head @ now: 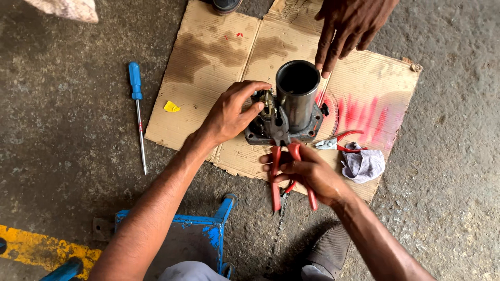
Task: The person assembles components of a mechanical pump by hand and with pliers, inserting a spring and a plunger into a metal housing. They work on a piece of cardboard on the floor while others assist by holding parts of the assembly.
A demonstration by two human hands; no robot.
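Head view: left hand (229, 114) reaches in from lower left, fingers curled onto metal part (285, 112) standing on cardboard (208, 62). Cylinder of part open on top, inside dark. Right hand (310, 174) wrapped tight round red-handled pliers (284, 166), nose at part's base. Another person's hand (346, 26) touches cylinder rim. Blue screwdriver (138, 112) lies on floor, well apart.

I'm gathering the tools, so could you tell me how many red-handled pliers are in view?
2: one pair of pliers in the right hand, another pair on the cardboard beside the cloth.

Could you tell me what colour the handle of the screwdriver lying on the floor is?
Blue; the screwdriver shows clearly in the head view.
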